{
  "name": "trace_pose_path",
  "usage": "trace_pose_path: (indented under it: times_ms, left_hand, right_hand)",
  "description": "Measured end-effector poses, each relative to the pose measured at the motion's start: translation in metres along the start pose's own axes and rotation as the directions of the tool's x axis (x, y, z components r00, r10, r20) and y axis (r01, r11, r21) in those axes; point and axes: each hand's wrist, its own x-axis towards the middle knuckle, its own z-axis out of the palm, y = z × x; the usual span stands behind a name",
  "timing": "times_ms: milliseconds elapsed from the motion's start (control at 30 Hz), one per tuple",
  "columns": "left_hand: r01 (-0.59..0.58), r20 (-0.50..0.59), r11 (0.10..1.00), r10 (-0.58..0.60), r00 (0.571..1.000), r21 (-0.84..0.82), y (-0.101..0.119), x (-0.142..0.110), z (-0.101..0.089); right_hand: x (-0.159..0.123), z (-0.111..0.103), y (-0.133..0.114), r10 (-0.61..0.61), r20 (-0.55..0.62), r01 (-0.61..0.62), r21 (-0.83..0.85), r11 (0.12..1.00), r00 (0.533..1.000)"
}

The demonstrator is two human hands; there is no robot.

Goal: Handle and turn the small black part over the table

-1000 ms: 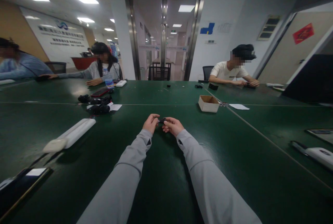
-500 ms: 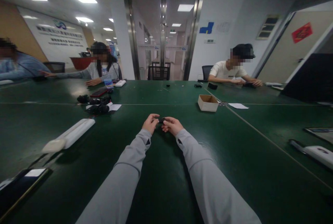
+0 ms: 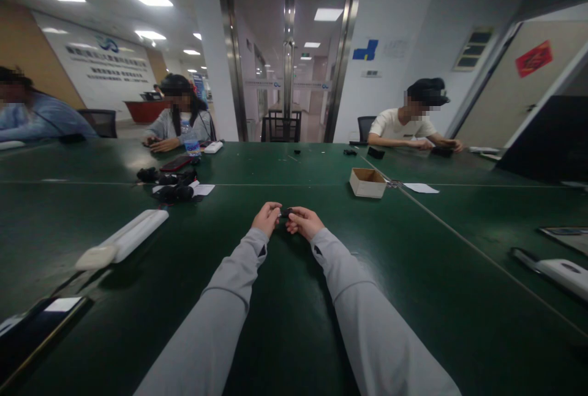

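Observation:
Between my two hands, just above the green table [image 3: 294,169], is a small dark object [image 3: 285,213], too small to name. My left hand [image 3: 266,219] pinches its left end, where a tiny bright spot shows. From the other side my right hand [image 3: 305,222] grips it between thumb and fingers, with the lower fingers curled under. Both hands are closed, and part of the object is hidden behind the fingertips. Grey sleeves cover both of my forearms.
An open cardboard box [image 3: 367,184] and a paper sheet [image 3: 421,188] lie ahead to the right. To the left are black gear [image 3: 172,187], a white bar-shaped device [image 3: 138,233], a phone [image 3: 46,325] and a water bottle [image 3: 192,146]. Several people sit around the table.
My hands stay nearly in place; the small dark object shows slightly more between them. Across the table at left, a person's outstretched arm has drawn back to the body.

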Motion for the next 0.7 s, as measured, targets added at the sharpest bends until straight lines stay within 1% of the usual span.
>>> trace_pose_path:
  times_ms: [100,233,400,500,567,700]
  left_hand:
    - [-0.044,-0.008,0.999,0.044,0.999,0.011,0.0013,-0.0014,0.0003]
    - [-0.014,0.036,1.000,0.014,0.999,-0.004,0.0040,-0.0029,-0.0003]
    - [0.019,0.066,0.998,-0.015,0.998,-0.065,0.0042,-0.0011,-0.0013]
    - [0.009,0.089,0.998,-0.003,0.996,-0.064,0.0033,-0.0003,-0.0011]
    - [-0.006,0.082,0.998,0.010,0.997,-0.056,0.0029,-0.0003,-0.0006]
    - [-0.016,0.026,0.999,0.017,1.000,-0.030,0.0028,-0.0006,0.0004]
  right_hand:
    - [-0.0002,0.0003,-0.0002,-0.001,0.002,0.001,0.001,1.000,1.000]
    - [-0.0005,0.0007,-0.0002,0.000,0.000,0.000,0.003,1.000,1.000]
    - [-0.0004,0.0004,0.0002,0.005,-0.002,-0.005,0.007,1.000,1.000]
    - [0.0003,-0.0002,0.0011,0.004,0.010,-0.004,0.001,1.000,1.000]
    - [0.0010,-0.0005,0.0019,-0.006,0.015,0.006,-0.002,1.000,1.000]
    - [0.0014,-0.0008,0.0029,-0.006,0.028,0.006,-0.013,1.000,1.000]
